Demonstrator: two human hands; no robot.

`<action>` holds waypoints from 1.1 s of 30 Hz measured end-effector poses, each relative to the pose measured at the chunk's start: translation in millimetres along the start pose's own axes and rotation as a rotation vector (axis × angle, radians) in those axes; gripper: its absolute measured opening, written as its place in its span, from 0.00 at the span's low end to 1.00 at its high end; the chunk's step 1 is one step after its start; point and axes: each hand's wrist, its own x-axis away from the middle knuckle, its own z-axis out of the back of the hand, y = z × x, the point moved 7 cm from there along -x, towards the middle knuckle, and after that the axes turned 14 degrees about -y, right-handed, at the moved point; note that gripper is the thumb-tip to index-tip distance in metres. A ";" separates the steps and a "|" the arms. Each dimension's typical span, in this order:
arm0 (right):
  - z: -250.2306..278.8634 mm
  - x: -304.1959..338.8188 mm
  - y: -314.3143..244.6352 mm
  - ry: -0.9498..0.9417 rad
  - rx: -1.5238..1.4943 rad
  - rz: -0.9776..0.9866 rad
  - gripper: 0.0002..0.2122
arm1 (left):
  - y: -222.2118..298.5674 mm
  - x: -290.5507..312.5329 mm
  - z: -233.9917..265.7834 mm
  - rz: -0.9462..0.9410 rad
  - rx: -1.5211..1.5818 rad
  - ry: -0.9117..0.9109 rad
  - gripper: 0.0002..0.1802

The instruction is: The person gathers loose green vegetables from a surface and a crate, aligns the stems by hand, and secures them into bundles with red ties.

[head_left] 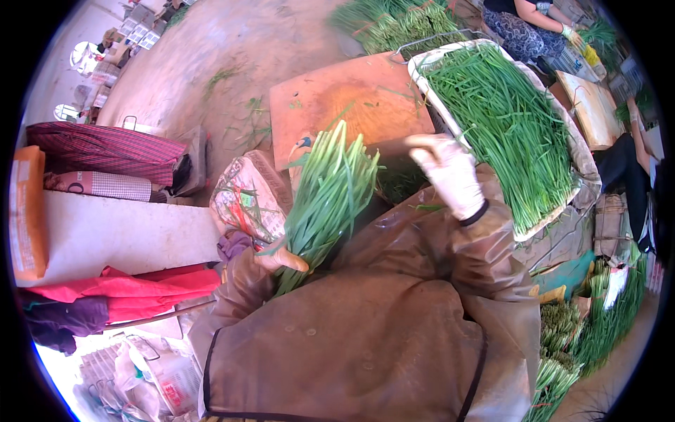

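Observation:
My left hand [283, 261] is closed around a bunch of garlic chives [330, 186], gripping it low on the leafy part. The pale cut ends point up and away from me, and the green leaves hang down by my sleeve. My right hand [453, 176], in a white glove, is raised between the board and the crate. Its fingers are bent and apart, and I see nothing in them. Beyond both hands lies a worn orange-brown wooden board [302, 105], a few green scraps on it.
A white crate [460, 133] heaped with loose chives stands at my right. Tied bundles [411, 28] lie at the far side, others [559, 327] at the lower right. A patterned sack [242, 190] and a white slab [133, 228] are at left. Another person [527, 32] works at the far right.

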 end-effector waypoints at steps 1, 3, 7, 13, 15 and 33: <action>-14.7 -5.9 -23.3 -0.158 -0.020 -0.094 0.20 | -1.0 -0.7 -5.2 -0.009 0.011 -0.003 0.45; -43.0 -8.9 -35.6 -0.368 0.065 -0.224 0.24 | -6.8 -5.8 -9.5 -0.017 0.039 -0.042 0.44; -68.3 -12.8 -2.0 -0.534 -0.068 -0.265 0.24 | -21.8 -10.0 -11.1 -0.023 0.147 -0.122 0.43; -80.1 -8.8 -1.1 -0.576 -0.145 -0.267 0.21 | -50.0 -4.4 -7.0 -0.046 0.415 -0.231 0.42; -76.0 -12.1 0.3 -0.469 -0.015 -0.234 0.17 | -58.7 -1.8 -5.8 -0.056 0.511 -0.272 0.42; -89.4 -9.6 -3.2 -0.540 -0.457 -0.245 0.10 | -79.9 5.9 5.7 -0.111 0.810 -0.401 0.38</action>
